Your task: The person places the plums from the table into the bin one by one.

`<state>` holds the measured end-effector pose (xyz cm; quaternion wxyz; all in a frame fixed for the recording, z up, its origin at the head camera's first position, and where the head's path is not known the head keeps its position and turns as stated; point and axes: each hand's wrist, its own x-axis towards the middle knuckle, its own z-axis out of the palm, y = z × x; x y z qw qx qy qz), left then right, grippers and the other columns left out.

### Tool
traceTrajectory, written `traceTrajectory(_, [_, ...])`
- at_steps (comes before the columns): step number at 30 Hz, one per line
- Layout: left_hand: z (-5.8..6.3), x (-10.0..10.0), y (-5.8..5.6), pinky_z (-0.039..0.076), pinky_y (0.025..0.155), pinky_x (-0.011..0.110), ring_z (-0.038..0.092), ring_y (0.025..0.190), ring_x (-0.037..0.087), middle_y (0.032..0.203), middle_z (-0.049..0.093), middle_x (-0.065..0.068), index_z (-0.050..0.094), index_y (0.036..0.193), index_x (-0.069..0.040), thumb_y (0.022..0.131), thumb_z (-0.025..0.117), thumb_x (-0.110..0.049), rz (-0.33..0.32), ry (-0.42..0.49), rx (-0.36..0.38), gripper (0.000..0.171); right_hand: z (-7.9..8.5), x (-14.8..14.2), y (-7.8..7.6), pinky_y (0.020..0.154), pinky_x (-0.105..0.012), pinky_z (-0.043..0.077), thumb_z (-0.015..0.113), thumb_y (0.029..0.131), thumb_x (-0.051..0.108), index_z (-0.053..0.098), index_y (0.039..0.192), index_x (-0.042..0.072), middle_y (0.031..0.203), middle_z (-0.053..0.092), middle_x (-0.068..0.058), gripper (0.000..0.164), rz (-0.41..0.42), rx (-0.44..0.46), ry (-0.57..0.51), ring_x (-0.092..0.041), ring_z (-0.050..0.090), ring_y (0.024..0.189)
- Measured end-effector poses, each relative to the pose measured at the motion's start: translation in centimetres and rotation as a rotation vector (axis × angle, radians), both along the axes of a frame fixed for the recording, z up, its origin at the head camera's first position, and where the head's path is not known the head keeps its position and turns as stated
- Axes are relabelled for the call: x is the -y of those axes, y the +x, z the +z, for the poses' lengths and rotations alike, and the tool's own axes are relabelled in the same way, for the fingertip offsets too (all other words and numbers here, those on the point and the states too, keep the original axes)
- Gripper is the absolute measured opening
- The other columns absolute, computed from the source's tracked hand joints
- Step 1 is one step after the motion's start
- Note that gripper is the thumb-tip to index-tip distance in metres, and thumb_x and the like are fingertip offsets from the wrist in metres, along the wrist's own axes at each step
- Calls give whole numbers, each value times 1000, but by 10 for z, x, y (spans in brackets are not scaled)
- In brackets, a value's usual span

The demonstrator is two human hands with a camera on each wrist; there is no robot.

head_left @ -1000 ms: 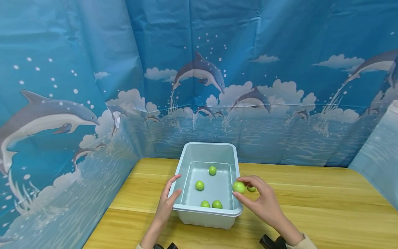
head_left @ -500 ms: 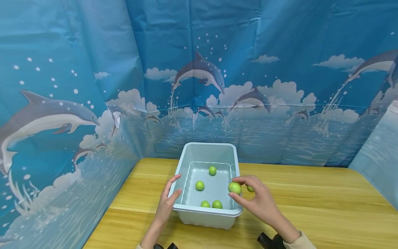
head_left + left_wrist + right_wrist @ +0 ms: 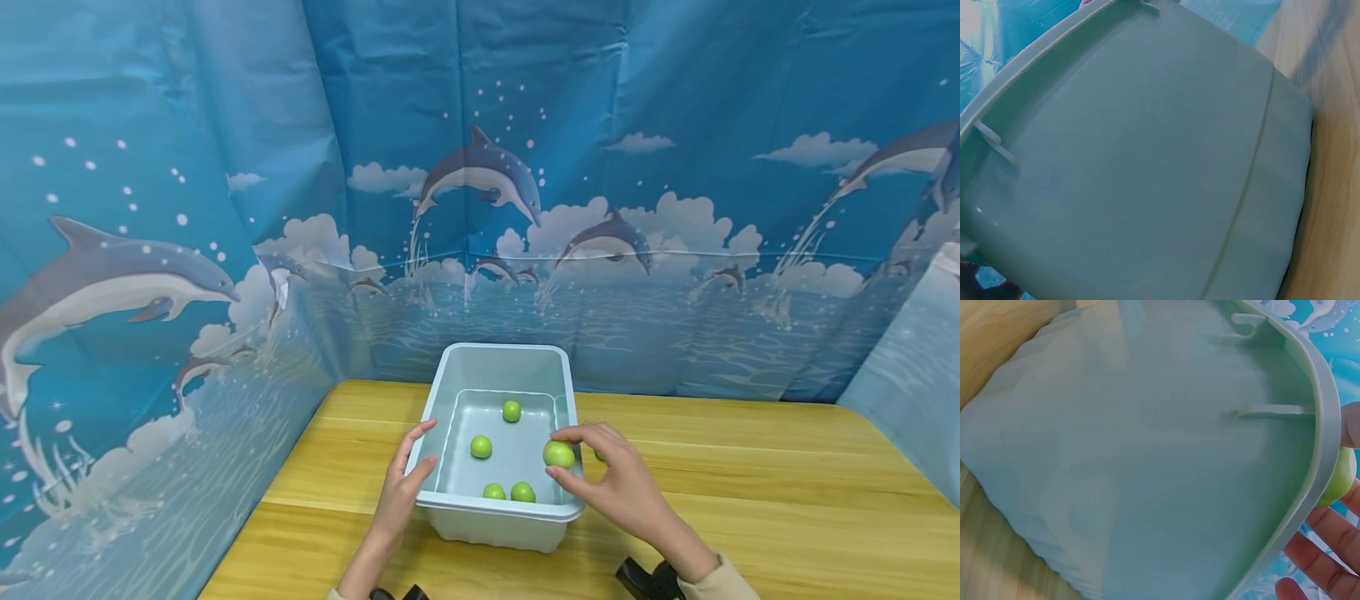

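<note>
In the head view, a pale blue-grey plastic bin (image 3: 465, 502) stands on the table with several round green fruits on its floor, such as one green fruit (image 3: 481, 447) near the middle. My left hand (image 3: 401, 479) holds the bin's left rim, thumb and forefinger over the edge. Between thumb and fingertips my right hand (image 3: 618, 479) pinches a round green fruit (image 3: 558, 454), like a small apple, above the bin's right side. In the right wrist view this green fruit (image 3: 1340, 478) shows partly behind the rim. The left wrist view is filled by the bin's outer wall (image 3: 1135, 150).
Another green fruit (image 3: 600, 455) lies on the wooden table (image 3: 750, 492), right of the bin and mostly hidden by the right hand. A blue dolphin-print curtain (image 3: 480, 292) hangs behind the table and along its left side.
My right hand has moved left with the green fruit, from the bin's right rim to just inside it. My left hand and the bin have stayed in place.
</note>
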<state>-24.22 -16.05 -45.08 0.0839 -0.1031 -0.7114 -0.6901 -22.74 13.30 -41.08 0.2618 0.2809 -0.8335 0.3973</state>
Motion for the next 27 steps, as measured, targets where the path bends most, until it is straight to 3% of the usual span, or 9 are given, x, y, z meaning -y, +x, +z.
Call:
traceTrajectory(9, [0,0,0,11,107,58,18,139,29,149,30,10,45,138,-14,94,55,-20,-2,-4,4,46,0,3,-2,78,-36,48,80,78,24,64,110,31,105,61,19,36,-4,12,24,-6,53,98])
traceTrajectory(27, [0,0,0,11,107,58,18,139,29,150,29,10,45,138,-14,94,56,-20,-1,-4,6,46,0,6,-1,87,-46,43,79,79,28,63,110,30,106,61,18,35,4,46,48,-9,52,102])
